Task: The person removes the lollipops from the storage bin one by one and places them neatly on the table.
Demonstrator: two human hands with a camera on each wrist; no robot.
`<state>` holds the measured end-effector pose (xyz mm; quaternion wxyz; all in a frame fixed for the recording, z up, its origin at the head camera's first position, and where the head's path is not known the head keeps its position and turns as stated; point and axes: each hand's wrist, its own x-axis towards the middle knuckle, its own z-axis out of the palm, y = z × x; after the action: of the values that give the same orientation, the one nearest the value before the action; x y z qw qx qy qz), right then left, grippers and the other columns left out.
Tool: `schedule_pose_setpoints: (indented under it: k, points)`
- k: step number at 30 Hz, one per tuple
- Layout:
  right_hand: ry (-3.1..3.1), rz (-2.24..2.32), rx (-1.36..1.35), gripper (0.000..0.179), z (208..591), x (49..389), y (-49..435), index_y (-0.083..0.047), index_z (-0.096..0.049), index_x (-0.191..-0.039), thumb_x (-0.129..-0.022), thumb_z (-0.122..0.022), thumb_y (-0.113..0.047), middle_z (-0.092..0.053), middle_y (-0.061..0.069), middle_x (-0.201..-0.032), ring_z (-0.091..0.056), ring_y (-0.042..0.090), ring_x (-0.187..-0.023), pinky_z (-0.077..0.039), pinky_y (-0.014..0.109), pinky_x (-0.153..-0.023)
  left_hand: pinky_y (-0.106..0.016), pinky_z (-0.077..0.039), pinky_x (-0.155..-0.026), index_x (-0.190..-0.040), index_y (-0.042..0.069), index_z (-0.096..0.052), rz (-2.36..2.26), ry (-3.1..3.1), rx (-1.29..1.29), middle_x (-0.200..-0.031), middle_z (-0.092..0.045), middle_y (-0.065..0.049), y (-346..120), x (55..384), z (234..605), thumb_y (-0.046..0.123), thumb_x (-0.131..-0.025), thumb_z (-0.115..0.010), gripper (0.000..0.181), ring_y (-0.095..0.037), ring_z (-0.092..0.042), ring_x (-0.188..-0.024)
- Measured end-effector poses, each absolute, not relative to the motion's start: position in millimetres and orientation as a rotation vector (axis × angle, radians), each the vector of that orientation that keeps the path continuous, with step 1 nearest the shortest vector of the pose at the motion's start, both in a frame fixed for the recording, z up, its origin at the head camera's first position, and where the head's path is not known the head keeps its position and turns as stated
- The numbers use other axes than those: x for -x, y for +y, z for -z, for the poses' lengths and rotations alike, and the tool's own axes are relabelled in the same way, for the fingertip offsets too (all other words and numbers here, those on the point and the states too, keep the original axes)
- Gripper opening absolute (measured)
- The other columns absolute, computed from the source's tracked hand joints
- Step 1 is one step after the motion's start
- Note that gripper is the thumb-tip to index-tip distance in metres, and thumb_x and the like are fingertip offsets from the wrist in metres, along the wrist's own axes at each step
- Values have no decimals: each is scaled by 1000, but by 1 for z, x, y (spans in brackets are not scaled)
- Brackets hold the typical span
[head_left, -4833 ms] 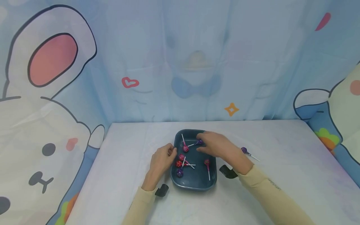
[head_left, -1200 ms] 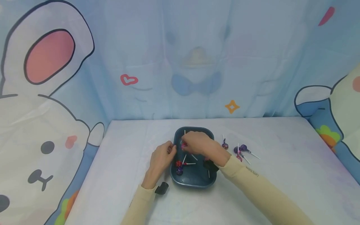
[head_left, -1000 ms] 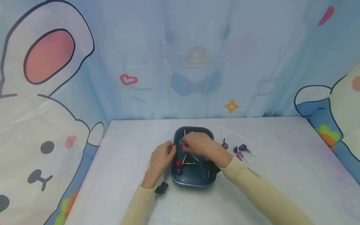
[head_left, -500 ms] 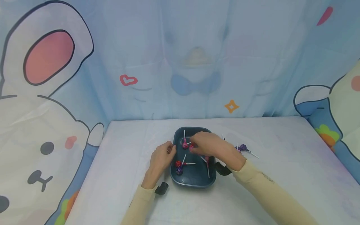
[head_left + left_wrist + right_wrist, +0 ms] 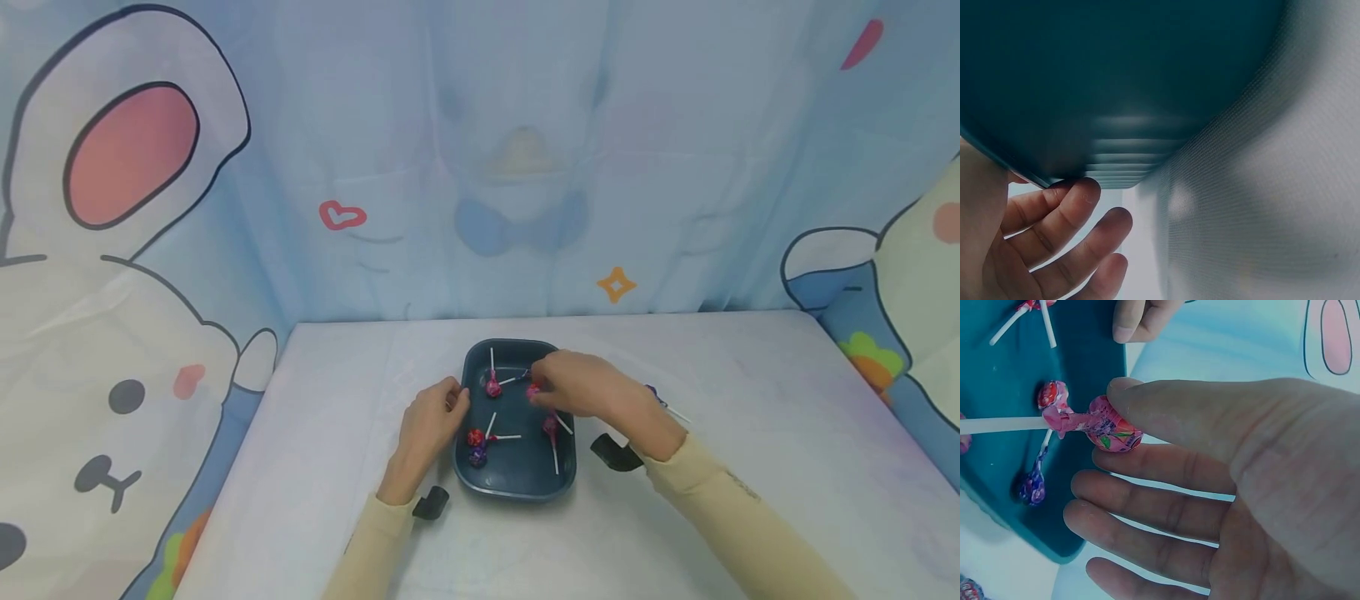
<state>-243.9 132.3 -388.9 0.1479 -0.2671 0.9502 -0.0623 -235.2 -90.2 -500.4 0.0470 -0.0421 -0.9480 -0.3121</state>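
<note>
Our right hand [image 5: 581, 390] has lifted a pink lollipop [image 5: 1112, 430], grip pinching it; left hand [image 5: 431, 421] still curls on the tray [image 5: 517, 483], white bench [image 5: 750, 375], cartoon curtain [image 5: 150, 208].

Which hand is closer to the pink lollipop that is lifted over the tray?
Right. The right hand pinches the pink lollipop by its head above the tray; the left hand rests at the tray's left rim, apart from it.

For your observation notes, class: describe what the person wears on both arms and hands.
Both hands are bare. Each arm has a long, pale beige sleeve ending at the wrist. A small black strap-like piece sits at the left wrist, another at the right. Faint dark lettering marks the right sleeve.
</note>
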Motion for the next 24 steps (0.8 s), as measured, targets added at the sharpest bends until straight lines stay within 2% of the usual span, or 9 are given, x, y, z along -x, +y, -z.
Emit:
schedule_pose_setpoints:
  k: [11,18,24]
  points:
    - [2747,297,655,28,393,239,154,-15,-64,-100,-81,-67,-36,-63,-4,-86,-56,8,-71,-48,29,-65,-22,-41,-52,-87,17,-61,945,-2884,131,-74,-60,5,-90,235,500,36,-90,-49,23,-8,-51,-58]
    - [2745,382,618,24,395,240,170,-15,-64,-96,-81,-68,-33,-61,-5,-78,-54,10,-69,-45,27,-62,-22,-40,-52,-86,18,-60,936,-2886,123,-73,-59,5,-90,235,501,37,-90,-48,22,-8,-51,-58]
    - [2744,410,575,20,397,243,180,-15,-64,-94,-82,-67,-31,-62,-4,-78,-53,12,-71,-45,27,-61,-22,-40,-52,-86,18,-60,941,-2883,126,-73,-59,5,-90,234,500,36,-90,-49,22,-8,-50,-58]
